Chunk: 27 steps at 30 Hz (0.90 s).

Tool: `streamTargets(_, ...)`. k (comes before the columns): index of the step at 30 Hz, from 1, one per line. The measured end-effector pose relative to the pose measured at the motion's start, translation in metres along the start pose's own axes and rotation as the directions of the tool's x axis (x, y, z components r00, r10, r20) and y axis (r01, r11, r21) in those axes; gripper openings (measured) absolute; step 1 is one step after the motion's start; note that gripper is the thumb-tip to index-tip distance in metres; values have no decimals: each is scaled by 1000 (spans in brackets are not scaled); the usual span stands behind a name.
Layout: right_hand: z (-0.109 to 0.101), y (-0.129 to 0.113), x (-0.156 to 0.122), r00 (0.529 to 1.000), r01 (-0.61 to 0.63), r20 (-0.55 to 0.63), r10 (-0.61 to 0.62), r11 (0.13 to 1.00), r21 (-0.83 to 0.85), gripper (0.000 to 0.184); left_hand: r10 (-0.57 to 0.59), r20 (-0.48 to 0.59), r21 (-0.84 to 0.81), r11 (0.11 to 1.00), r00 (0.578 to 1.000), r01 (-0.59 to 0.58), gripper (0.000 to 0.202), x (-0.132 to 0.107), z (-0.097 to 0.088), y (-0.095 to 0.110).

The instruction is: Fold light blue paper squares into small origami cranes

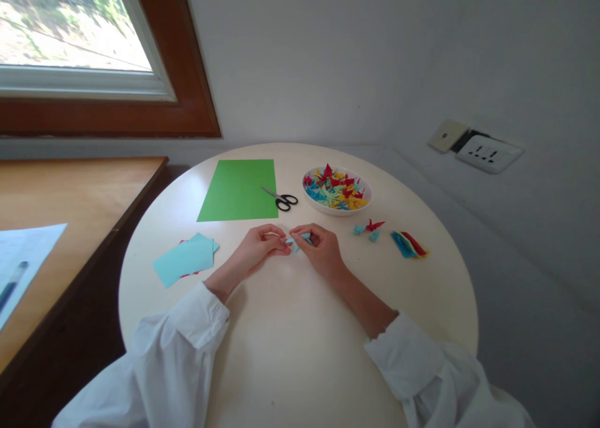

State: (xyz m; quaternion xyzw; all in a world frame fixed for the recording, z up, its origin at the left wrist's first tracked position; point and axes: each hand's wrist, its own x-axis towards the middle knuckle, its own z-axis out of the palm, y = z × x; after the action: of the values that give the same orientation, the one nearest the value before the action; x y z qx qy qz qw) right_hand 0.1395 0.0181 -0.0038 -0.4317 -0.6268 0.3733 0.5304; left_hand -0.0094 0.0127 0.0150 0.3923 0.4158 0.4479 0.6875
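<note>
Between my two hands, just above the middle of the round table, is a small piece of folded light-blue paper [304,236]. My right hand [320,247] pinches it between thumb and fingers. From the other side, the fingertips of my left hand [267,242] close on its left end. Its exact folded shape is partly covered by my fingers. Right of my hands lie a few small paper cranes, a red one [374,226] and light-blue ones [374,235]. Light-blue paper sheets [185,259] with red paper under them lie to the left.
A white bowl [336,212] full of colourful paper cranes stands at the back right. Black-handled scissors [282,200] overlap a green sheet [237,190]. A stack of coloured paper strips [409,244] lies at the right. A wooden desk [94,184] adjoins at left.
</note>
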Motion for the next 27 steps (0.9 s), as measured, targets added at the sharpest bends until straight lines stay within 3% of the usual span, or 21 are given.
streamTargets(7,3,2,-2,998,49,42,-48,999,-21,9,-8,42,-1,1000,999,8,38,1,-1,-5)
streamTargets(17,3,2,-3,997,62,56,-58,996,-60,9,9,8,-7,1000,1000,-9,41,1,2,-5)
streamTargets(27,4,4,-3,997,33,74,-32,999,-18,12,40,37,39,998,998,-42,35,0,2,-7)
